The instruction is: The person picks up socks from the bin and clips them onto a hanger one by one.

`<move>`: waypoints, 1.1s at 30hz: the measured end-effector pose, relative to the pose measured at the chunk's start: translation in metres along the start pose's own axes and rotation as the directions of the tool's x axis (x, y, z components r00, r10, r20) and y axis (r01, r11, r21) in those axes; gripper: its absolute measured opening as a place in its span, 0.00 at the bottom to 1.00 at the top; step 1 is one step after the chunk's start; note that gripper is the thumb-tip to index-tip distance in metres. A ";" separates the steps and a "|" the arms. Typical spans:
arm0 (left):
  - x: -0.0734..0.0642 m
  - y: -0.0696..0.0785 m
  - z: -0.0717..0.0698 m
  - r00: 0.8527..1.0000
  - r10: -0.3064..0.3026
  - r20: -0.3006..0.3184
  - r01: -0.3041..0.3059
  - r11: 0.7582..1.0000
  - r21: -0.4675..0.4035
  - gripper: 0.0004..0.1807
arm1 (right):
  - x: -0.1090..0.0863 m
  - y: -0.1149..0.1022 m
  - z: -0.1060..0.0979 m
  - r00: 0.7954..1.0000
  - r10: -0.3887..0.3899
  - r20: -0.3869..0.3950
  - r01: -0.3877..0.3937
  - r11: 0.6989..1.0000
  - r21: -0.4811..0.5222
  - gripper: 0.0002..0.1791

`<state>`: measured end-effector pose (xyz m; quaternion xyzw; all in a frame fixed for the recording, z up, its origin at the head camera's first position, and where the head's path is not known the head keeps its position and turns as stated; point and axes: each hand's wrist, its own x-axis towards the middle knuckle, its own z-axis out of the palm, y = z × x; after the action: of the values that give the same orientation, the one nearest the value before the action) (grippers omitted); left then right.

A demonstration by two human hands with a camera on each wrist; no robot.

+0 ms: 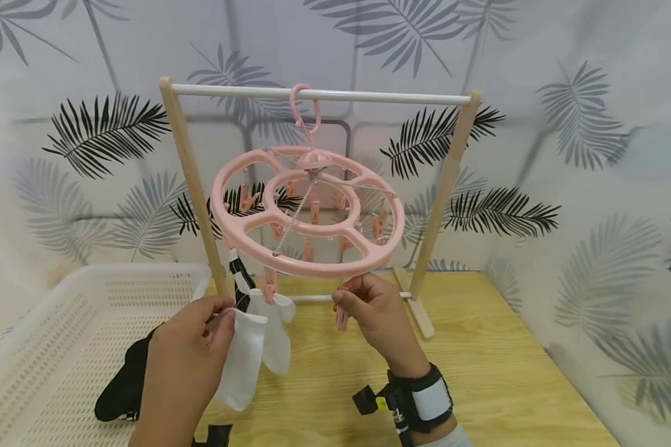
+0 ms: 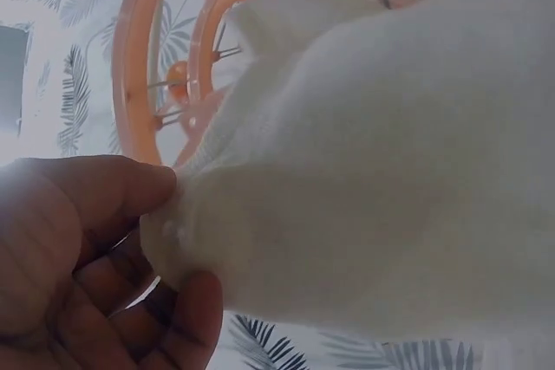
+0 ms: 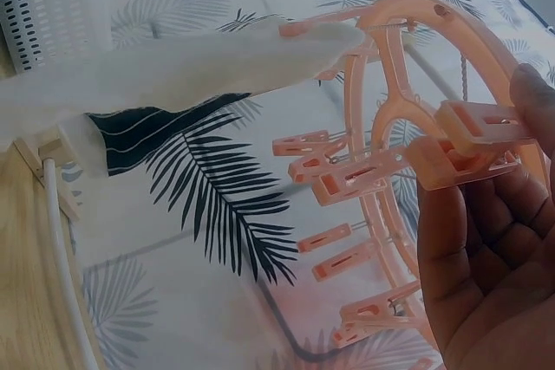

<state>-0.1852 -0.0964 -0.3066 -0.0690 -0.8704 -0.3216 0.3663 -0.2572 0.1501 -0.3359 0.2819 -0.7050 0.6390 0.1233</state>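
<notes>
A pink round clip hanger (image 1: 313,268) hangs by its hook from a white rod. My left hand (image 1: 187,360) pinches the top edge of a white sock (image 1: 241,360), left of centre in the head view; close up, the sock's cloth (image 2: 373,162) fills much of the left wrist view. Below the hanger's front rim, my right hand (image 1: 377,316) pinches a pink clothespin (image 1: 342,309) between thumb and fingers. In the right wrist view that clothespin (image 3: 473,140) has nothing between its tips. Another white sock (image 1: 276,335) and a black-and-white piece (image 1: 239,279) hang from the hanger's left side.
A white perforated basket (image 1: 84,298) stands at the left with a black cloth item (image 1: 124,382) inside. The wooden rack (image 1: 444,192) with its white rod (image 1: 391,96) stands on the wood-grain table (image 1: 497,366). Several more clothespins (image 1: 315,212) dangle under the hanger.
</notes>
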 end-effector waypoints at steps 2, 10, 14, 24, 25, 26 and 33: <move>-0.001 -0.001 0.003 1.000 0.006 0.029 -0.005 1.000 -0.014 0.07 | 0.000 0.000 0.002 1.000 0.006 -0.006 -0.006 1.000 -0.002 0.07; -0.004 -0.002 0.023 0.988 0.007 0.152 0.016 0.989 -0.146 0.07 | -0.002 -0.002 0.005 1.000 0.017 -0.021 -0.017 1.000 0.001 0.07; -0.005 0.003 0.032 0.983 0.052 0.178 -0.013 0.977 -0.212 0.07 | -0.001 -0.002 0.006 1.000 0.018 -0.017 -0.017 1.000 0.015 0.07; -0.012 0.010 0.053 0.955 0.050 0.294 0.041 0.955 -0.295 0.06 | -0.001 -0.004 0.009 0.999 0.031 -0.035 -0.031 1.000 -0.001 0.09; -0.012 0.011 0.054 0.953 0.054 0.299 0.039 0.955 -0.295 0.06 | -0.001 -0.004 0.010 0.999 0.033 -0.039 -0.033 0.999 -0.004 0.09; -0.012 0.011 0.055 0.951 0.055 0.304 0.040 0.954 -0.298 0.06 | -0.001 -0.005 0.011 0.998 0.034 -0.043 -0.034 0.999 -0.007 0.09; -0.015 0.015 0.064 0.945 0.087 0.315 0.029 0.938 -0.345 0.06 | -0.002 -0.005 0.015 0.998 0.031 -0.047 -0.031 0.999 0.013 0.09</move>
<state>-0.2069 -0.0435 -0.3432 -0.1972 -0.8479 -0.4476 0.2046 -0.2501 0.1357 -0.3355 0.2564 -0.7022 0.6516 0.1284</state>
